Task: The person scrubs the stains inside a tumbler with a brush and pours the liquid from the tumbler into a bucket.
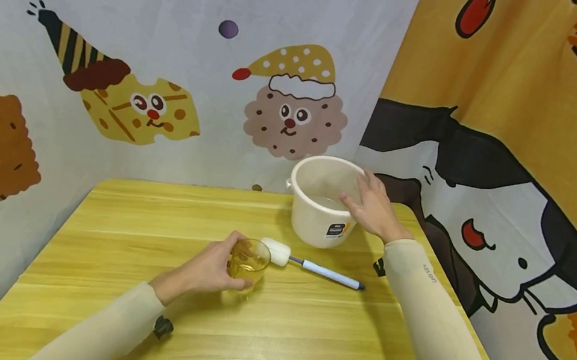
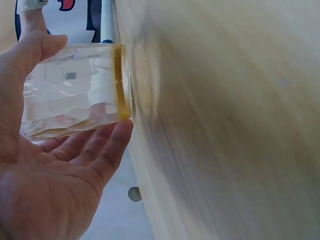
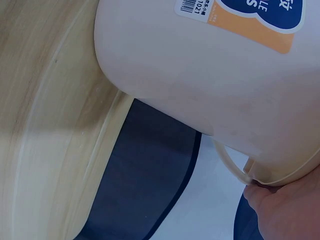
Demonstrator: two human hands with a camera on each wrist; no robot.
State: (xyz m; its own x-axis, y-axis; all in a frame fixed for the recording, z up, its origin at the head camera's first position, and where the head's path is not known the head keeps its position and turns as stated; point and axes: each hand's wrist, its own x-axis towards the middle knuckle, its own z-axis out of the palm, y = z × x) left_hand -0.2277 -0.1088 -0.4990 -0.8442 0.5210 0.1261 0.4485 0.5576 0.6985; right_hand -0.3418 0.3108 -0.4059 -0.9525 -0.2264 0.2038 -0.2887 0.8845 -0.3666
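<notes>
My left hand [image 1: 208, 267] holds a clear amber-tinted drinking glass [image 1: 249, 260], with thumb and fingers around its sides. In the left wrist view the glass [image 2: 75, 90] has its base just at the tabletop; whether it touches I cannot tell. At the back right stands a cream plastic bucket [image 1: 310, 225] with a label on its front. My right hand [image 1: 377, 210] grips the bucket's right rim, its thumb over the opening. In the right wrist view, fingers [image 3: 285, 210] meet the rim beside the handle mount. A sponge cup brush [image 1: 330, 275] with a white head lies between glass and bucket.
The yellow wood-grain table [image 1: 153, 211] ends at the back against a pale cartoon-print curtain [image 1: 180, 7]. A yellow printed curtain [image 1: 475, 89] hangs close along the right edge, beside the bucket. A dark camera mount sits under each wrist.
</notes>
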